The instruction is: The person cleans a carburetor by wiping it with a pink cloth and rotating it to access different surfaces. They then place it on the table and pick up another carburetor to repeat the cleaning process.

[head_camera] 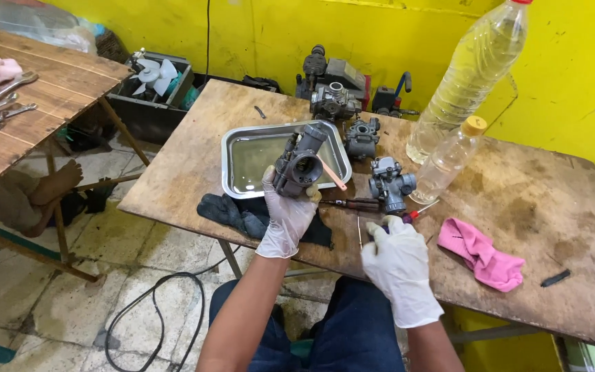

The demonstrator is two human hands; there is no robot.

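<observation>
White gloves on left hand [287, 217] and right hand [399, 265]; dark blue trousers.
</observation>
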